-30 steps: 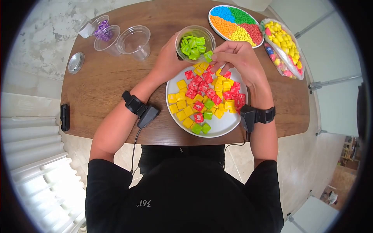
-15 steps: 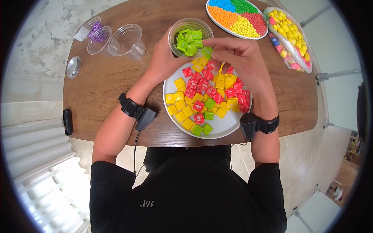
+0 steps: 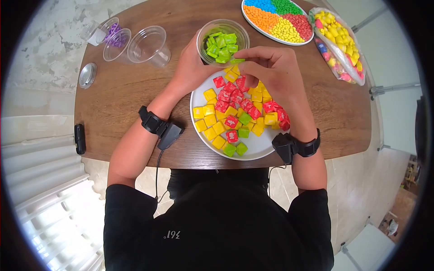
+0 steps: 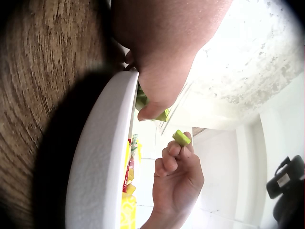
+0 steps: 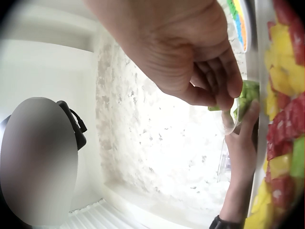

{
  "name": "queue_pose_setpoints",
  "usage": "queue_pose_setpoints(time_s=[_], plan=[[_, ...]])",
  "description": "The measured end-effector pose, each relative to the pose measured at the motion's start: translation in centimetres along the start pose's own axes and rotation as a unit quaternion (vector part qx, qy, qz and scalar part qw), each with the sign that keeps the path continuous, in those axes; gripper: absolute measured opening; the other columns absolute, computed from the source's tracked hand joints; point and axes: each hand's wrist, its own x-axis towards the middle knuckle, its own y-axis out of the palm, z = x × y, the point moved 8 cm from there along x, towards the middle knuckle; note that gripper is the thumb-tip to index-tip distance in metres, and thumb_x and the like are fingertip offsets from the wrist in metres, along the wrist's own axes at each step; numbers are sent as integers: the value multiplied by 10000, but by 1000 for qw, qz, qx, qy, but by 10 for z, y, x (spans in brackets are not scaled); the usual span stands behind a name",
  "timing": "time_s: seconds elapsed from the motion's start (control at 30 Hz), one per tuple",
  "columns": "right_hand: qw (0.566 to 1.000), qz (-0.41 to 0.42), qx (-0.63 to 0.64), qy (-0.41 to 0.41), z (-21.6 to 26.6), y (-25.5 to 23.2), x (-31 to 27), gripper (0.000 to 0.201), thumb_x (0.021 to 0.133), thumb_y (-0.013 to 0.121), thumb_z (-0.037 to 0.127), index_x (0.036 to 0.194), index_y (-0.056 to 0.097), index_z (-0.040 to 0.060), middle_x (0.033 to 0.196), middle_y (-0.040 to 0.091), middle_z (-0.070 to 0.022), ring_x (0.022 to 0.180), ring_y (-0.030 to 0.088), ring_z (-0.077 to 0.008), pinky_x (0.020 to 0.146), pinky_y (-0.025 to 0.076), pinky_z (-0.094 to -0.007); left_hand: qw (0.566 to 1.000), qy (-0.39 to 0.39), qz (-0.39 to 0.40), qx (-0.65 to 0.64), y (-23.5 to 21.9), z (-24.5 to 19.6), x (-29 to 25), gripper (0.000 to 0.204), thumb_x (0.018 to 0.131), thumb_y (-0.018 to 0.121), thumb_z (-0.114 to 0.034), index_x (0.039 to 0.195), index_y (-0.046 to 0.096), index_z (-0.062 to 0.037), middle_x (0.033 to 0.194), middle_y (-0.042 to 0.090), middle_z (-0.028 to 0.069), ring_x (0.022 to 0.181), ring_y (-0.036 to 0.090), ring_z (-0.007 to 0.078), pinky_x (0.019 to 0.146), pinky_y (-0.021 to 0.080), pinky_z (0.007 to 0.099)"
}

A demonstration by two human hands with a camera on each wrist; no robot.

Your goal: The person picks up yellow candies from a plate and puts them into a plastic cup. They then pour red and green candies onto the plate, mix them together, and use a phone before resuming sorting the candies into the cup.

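A clear plastic cup (image 3: 246,37) partly filled with green wrapped candies (image 3: 221,45) is gripped around its side by my left hand (image 3: 186,67). Between thumb and fingertips, my right hand (image 3: 275,72) pinches one green wrapped candy (image 4: 181,138) right at the cup's near rim. Below both hands lies a round white plate (image 3: 262,151) with yellow candies (image 3: 210,122), red candies (image 3: 236,95) and several green candies (image 3: 242,148). In the right wrist view the right hand (image 5: 190,62) hovers beside the cup, its fingers bent toward the thumb.
At the back left stand clear empty cups (image 3: 147,45) and one with purple pieces (image 3: 116,38), near a round metal lid (image 3: 87,75). A plate of colour-sorted small candies (image 3: 280,22) and a bag of yellow candies (image 3: 339,43) lie at the back right.
The head view has shifted slightly. My right hand has turned a little with the pinched green candy, which now sits at the cup's rim. My left hand still holds the cup.
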Motion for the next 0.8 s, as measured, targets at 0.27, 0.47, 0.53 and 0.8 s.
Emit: queue_pose_setpoints(time_s=[0.27,0.47,0.53,0.8], plan=[[999,-24,29,-17,3,-1,1,195,912,730,46,1062,768,-73,782,736,-89,632,667,-91,508,501,-224,1000,7,-2,9,0,-2,0,854,724,893,-45,1481,498,-40,1366,656,134,1273,640,250,1083,507,386],[997,-61,41,15,2,-10,-1,136,898,726,31,1006,777,-33,796,732,-61,660,668,-87,514,497,-212,1000,10,-3,12,0,0,0,842,724,900,-71,1469,509,-38,1364,657,137,1267,644,258,1083,505,390],[996,-72,50,15,1,-9,0,111,898,724,30,981,767,-29,795,732,-57,659,667,-86,516,500,-214,1000,9,-4,9,0,0,0,841,724,900,-69,1467,510,-38,1364,657,138,1267,644,258,1083,505,390],[998,-69,0,-4,-2,-10,2,98,904,709,24,978,733,-36,808,742,-60,654,657,-77,525,502,-216,1000,11,-5,4,0,0,0,845,721,904,-71,1468,511,-37,1368,654,140,1273,639,257,1087,502,392]])
